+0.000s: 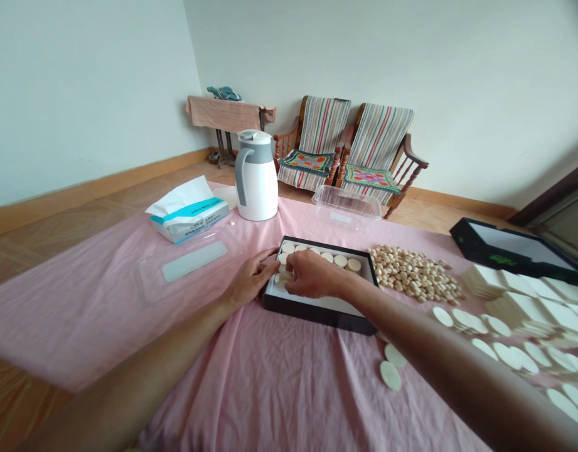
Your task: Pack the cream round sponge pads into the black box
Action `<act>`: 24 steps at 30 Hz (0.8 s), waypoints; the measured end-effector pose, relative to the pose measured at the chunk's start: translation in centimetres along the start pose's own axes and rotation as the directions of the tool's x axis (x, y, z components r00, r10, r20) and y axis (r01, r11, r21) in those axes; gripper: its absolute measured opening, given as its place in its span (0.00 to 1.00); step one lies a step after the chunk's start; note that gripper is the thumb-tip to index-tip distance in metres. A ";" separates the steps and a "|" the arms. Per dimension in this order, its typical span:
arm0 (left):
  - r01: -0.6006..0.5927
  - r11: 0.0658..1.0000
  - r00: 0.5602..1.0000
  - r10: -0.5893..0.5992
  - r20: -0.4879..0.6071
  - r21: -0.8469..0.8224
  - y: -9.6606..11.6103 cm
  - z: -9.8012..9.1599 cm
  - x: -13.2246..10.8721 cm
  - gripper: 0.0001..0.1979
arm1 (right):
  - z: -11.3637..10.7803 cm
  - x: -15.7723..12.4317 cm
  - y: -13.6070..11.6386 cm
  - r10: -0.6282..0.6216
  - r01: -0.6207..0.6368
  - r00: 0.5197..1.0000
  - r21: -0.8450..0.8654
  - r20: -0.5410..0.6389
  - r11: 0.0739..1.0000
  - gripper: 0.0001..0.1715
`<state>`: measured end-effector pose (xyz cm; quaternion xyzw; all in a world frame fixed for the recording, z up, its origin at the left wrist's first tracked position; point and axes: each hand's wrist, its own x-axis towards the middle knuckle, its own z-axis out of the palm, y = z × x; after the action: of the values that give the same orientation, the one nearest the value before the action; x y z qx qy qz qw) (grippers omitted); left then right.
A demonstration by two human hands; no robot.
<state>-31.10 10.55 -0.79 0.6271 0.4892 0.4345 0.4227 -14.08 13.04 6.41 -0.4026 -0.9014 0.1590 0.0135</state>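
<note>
A black open box [322,318] with a white inside stands on the pink cloth. Round pale wooden discs [340,260] line its far side, and a few more lie at its left end. My left hand [251,276] rests against the box's left edge, thumb apart from the fingers, holding nothing. Inside the box, at the left end, my right hand [312,274] is closed with its fingers pointing down at the discs. Its fingertips are partly hidden, and I cannot make out what they hold.
Small wooden pieces [415,273] are heaped right of the box. Further right are stacked square tiles [524,307], loose discs [509,356] and a black lid [519,251]. A white jug [258,182], tissue pack [189,213] and clear plastic tray [347,204] stand behind.
</note>
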 end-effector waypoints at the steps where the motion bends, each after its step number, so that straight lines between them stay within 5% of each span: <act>1: -0.017 0.999 0.999 0.019 -0.036 0.040 0.3 0.0 -0.2 0.29 | -0.3 -0.3 0.0 0.034 -0.033 0.999 0.014 -0.024 0.999 0.14; 5: -0.150 0.941 0.944 0.228 -0.239 0.304 2.0 -0.5 -0.8 0.22 | -1.2 -1.2 0.6 0.130 -0.110 0.985 0.164 -0.116 0.980 0.12; 9: -0.312 0.844 0.913 0.393 -0.108 0.436 3.6 -0.8 -0.9 0.16 | -1.5 -1.7 1.9 0.122 -0.071 0.983 0.328 -0.139 0.942 0.11; 14: -0.369 0.805 0.919 0.390 0.055 0.465 3.9 -0.7 -0.7 0.18 | -0.7 -2.0 2.9 0.011 0.041 0.994 0.473 -0.107 0.880 0.10; 24: -0.283 0.871 0.956 0.288 0.048 0.402 4.5 -0.2 -1.4 0.14 | 0.7 -1.8 2.5 -0.012 0.136 0.978 0.593 -0.208 0.794 0.18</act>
<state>-30.43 8.49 3.36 0.7633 0.4732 0.3856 0.2118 -11.15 13.09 5.22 -0.3551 -0.8128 0.3977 0.2346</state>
